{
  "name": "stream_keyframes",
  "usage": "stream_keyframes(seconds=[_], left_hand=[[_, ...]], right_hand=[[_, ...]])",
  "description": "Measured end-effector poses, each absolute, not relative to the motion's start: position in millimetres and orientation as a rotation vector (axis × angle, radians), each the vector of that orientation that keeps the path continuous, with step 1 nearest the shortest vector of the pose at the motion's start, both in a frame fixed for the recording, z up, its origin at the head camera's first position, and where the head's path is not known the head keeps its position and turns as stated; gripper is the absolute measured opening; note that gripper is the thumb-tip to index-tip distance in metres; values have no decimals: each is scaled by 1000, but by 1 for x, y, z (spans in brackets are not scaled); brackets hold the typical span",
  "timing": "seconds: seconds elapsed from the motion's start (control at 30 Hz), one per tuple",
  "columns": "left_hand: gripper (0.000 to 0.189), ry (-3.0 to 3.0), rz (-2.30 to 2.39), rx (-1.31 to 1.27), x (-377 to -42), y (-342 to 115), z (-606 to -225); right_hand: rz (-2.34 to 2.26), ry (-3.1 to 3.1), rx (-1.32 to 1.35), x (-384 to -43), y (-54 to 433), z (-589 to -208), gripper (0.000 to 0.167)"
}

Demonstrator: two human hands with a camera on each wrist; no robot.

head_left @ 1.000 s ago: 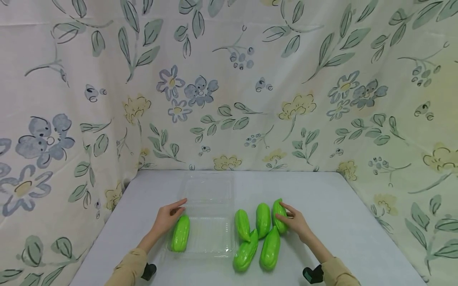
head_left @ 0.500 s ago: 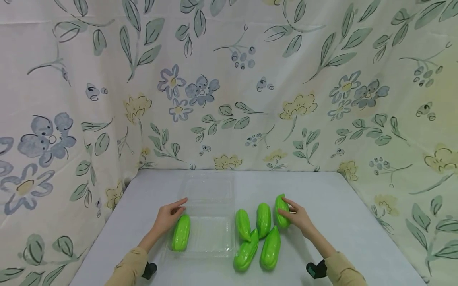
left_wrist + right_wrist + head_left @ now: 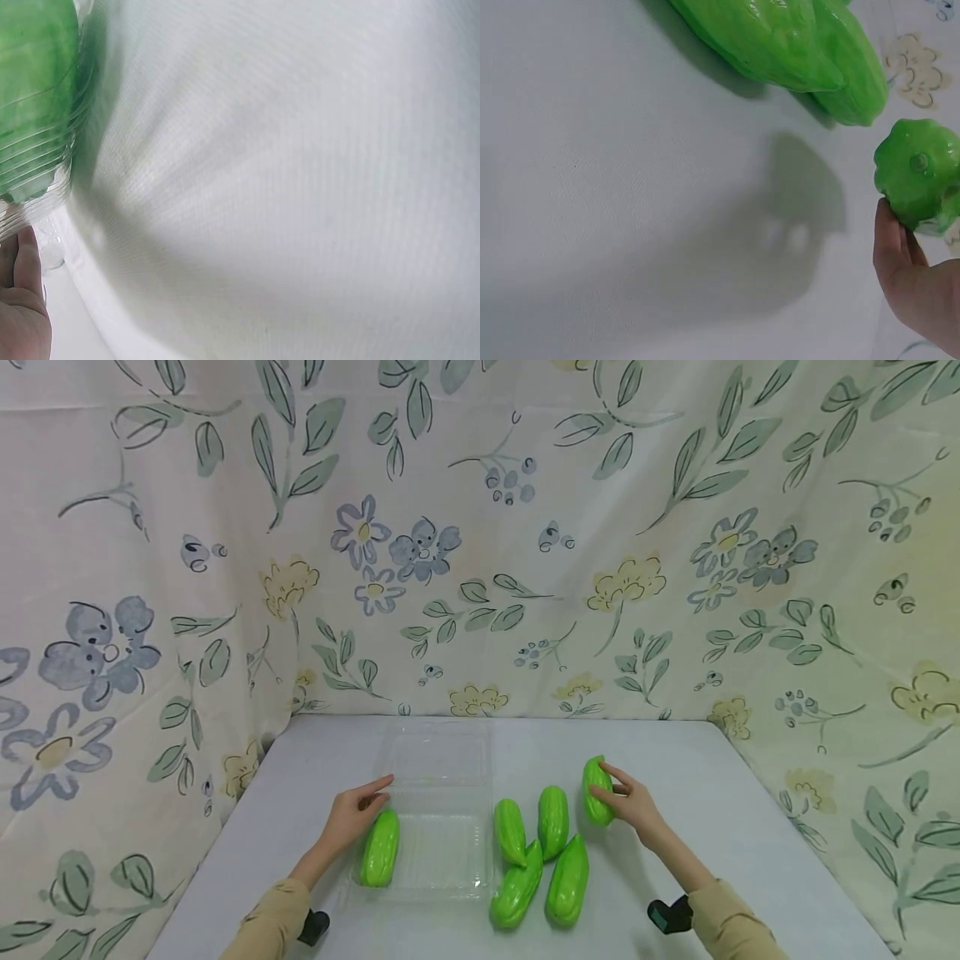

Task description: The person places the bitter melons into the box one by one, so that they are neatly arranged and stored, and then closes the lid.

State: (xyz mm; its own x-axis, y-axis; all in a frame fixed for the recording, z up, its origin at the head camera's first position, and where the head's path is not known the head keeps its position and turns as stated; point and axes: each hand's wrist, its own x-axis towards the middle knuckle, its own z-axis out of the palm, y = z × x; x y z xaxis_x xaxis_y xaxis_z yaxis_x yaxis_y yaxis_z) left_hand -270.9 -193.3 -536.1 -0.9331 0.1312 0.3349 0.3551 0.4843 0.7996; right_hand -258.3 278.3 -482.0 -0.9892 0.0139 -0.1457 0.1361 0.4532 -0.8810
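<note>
My right hand (image 3: 633, 806) grips a bright green, ridged gourd (image 3: 596, 789) between thumb and fingers, its pointed tip up and away from me. In the right wrist view the lobed stem end of this gourd (image 3: 919, 165) faces the camera, and a shadow falls on the table apart from it. My left hand (image 3: 352, 814) pinches the left rim of an opened clear plastic clamshell box (image 3: 442, 860) near its hinge. One green gourd (image 3: 380, 850) lies along the left side inside the box. Through the ridged clear wall, the left wrist view shows that gourd (image 3: 34, 90) above my fingers (image 3: 26, 262).
Several more green gourds (image 3: 567, 885) lie in a loose cluster right of the box. The box's flat lid (image 3: 438, 756) is folded back behind it on the white table (image 3: 660, 760). A floral curtain (image 3: 480, 635) hangs behind and at both sides.
My right hand has lifted the gourd away from the cluster, moving it up and to the right in the head view. The left hand and the box have stayed put.
</note>
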Motion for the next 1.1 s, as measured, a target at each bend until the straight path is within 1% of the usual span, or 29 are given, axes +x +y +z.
stream_keyframes(seconds=[0.17,0.4,0.57,1.1], left_hand=[[34,-2433,-1406,-467,-271,-193,-539],[35,-2515,-1410,-412,-271,-193,-535],[36,-2536,-1432,-419,-270,-194,-532],[34,-2544,-1417,-376,-272,-193,-535]], right_hand=[[-1626,2518,171,-261,282,-478,69],[-1656,2510,152,-264,288,-469,71],[-1679,2513,149,-265,290,-461,70],[-1732,2464,190,-262,287,-466,70]])
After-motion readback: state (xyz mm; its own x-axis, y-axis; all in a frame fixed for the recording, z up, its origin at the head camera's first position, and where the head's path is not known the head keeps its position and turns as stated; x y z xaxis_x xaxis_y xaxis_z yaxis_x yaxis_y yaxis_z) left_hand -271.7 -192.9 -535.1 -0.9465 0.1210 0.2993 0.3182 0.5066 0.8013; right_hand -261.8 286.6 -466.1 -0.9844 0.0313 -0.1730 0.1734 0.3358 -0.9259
